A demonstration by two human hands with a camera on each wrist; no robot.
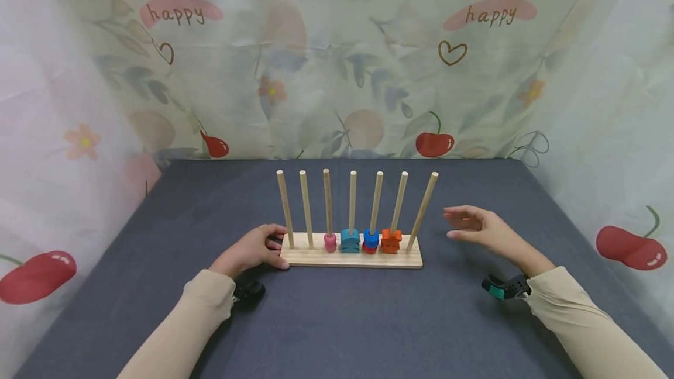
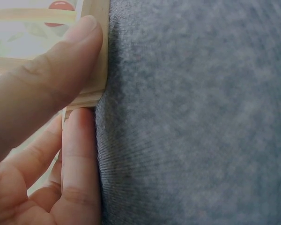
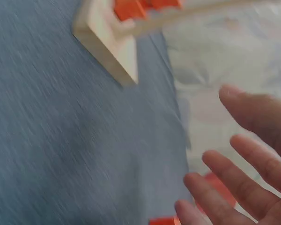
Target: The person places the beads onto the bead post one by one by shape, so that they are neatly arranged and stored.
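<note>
A wooden peg rack [image 1: 316, 258] with several upright pegs stands on the dark table. On its pegs sit pink beads [image 1: 330, 243], teal blocks [image 1: 350, 241], a blue piece over a red one [image 1: 371, 241], and orange blocks [image 1: 391, 241]. My left hand [image 1: 260, 248] holds the rack's left end, thumb at the front corner and fingers around the end and back. In the left wrist view the thumb [image 2: 51, 75] lies against the base's edge. My right hand [image 1: 481, 230] is in the air to the right of the rack, fingers apart from the thumb, holding nothing.
A dark cloth [image 1: 342, 320] covers the table. Printed curtains [image 1: 326, 75] hang at the back and both sides. A thin looped cord [image 1: 532, 148] shows at the back right corner. Low in the right wrist view is a cut-off orange-red thing [image 3: 164, 221], kind unclear.
</note>
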